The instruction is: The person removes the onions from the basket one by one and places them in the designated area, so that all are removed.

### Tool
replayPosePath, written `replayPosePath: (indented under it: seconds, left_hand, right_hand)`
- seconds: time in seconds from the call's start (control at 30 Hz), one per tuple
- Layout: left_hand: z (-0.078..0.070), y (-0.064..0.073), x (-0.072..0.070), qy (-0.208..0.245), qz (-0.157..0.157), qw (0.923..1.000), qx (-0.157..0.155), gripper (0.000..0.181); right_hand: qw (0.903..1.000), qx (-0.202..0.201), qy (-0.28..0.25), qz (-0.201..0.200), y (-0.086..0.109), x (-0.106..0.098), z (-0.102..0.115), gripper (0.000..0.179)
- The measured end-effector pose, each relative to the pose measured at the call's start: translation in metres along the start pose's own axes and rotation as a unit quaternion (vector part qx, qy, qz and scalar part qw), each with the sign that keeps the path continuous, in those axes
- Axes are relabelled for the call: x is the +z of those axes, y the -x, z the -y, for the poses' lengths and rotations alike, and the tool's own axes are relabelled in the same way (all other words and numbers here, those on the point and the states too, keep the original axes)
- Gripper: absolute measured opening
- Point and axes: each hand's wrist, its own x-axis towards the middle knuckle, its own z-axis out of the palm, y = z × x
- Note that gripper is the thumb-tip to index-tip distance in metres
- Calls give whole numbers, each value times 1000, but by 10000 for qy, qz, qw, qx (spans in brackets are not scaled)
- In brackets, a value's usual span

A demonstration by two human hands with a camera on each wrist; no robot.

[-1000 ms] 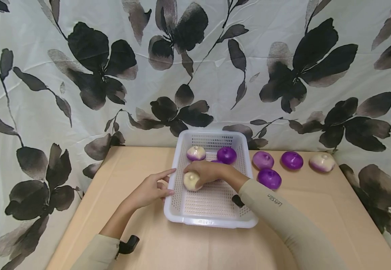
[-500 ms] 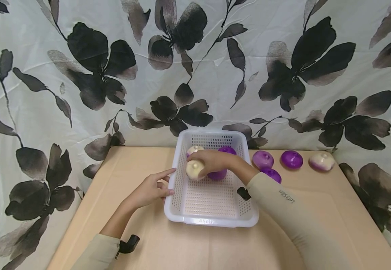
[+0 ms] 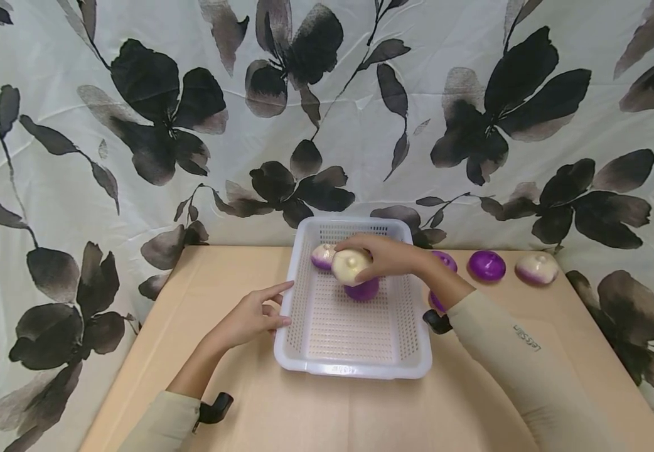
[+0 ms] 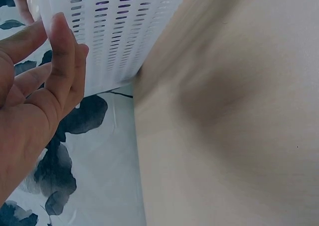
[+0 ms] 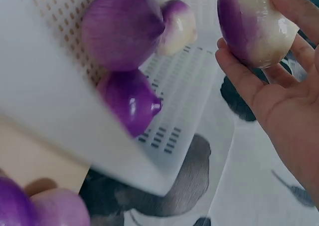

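My right hand (image 3: 386, 256) holds a cream-and-purple onion (image 3: 351, 266) between thumb and fingers, above the white perforated basket (image 3: 355, 370). In the right wrist view this onion (image 5: 256, 26) is raised beside the basket's inside, cream side toward the palm. Within the basket lie a cream-and-purple onion (image 3: 322, 256) and a purple onion (image 3: 363, 289), partly under the held one. Another purple onion (image 5: 130, 102) in there shows only in the right wrist view. My left hand (image 3: 248, 317) touches the basket's left rim with its fingertips; the left wrist view shows a finger (image 4: 62, 41) against the outer wall.
Right of the basket on the tan table (image 3: 248, 402), two purple onions, one of them (image 3: 445, 260), are partly covered by my right forearm. Farther right sit a purple onion (image 3: 486, 267) and a cream-and-purple onion (image 3: 536, 269). A floral cloth (image 3: 395, 125) hangs behind.
My right hand has lifted the cream-and-purple onion from the basket's left middle and carried it back and to the right. The left hand has stayed at the rim.
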Motion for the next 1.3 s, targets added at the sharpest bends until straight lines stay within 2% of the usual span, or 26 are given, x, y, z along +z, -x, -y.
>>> replayPosePath:
  seconds: [0.17, 0.3, 0.5, 0.87, 1.07, 1.3]
  left_hand:
    - [0, -1, 0, 16, 16, 10000, 5, 78]
    - [0, -1, 0, 55, 22, 10000, 15, 78]
    - [-1, -2, 2, 93, -58, 9999, 46, 77]
    - [-2, -1, 3, 14, -98, 10000, -4, 77]
    - [-2, -2, 2, -24, -100, 9999, -34, 77]
    - [-2, -2, 3, 35, -140, 9999, -71, 77]
  right_hand:
    - [9971, 360, -531, -414, 26, -7, -6, 66]
    - [9936, 308, -713, -815, 49, -10, -17, 70]
    - [9890, 292, -838, -1183, 83, -18, -37, 72]
    - [9799, 708, -761, -1702, 151, -31, -76, 73]
    - [9749, 872, -657, -1939, 179, -38, -96, 72]
    - [9680, 1504, -135, -2006, 205, -40, -121, 72]
